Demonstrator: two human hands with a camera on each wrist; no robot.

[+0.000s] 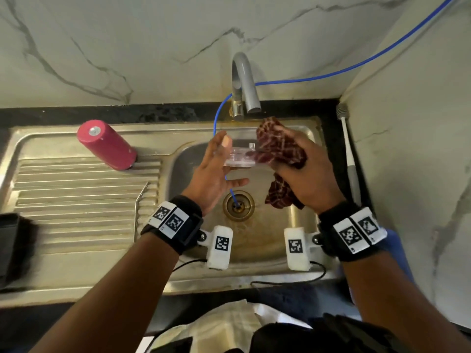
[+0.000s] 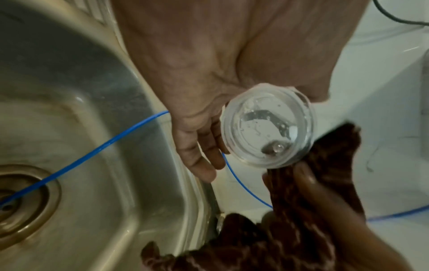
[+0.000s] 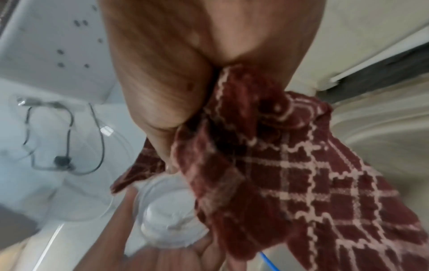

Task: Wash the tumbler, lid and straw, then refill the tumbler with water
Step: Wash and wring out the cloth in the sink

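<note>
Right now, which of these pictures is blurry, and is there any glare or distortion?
Right wrist view: motion-smeared, the checked cloth and clear lid soft. Left wrist view: lid fairly sharp, sink soft. Head view: sharpest, wide-angle bending at edges, mild sheen on the sink.

Beyond the hands a veined marble wall [image 1: 127, 47] is rising behind a black desk [image 1: 76, 114], where a steel sink [image 1: 280, 240] with a ribbed drainboard [image 1: 76, 189] is catching soft light under a grey tap [image 1: 244, 80], a blue hose [image 1: 356, 64] trailing across.
</note>
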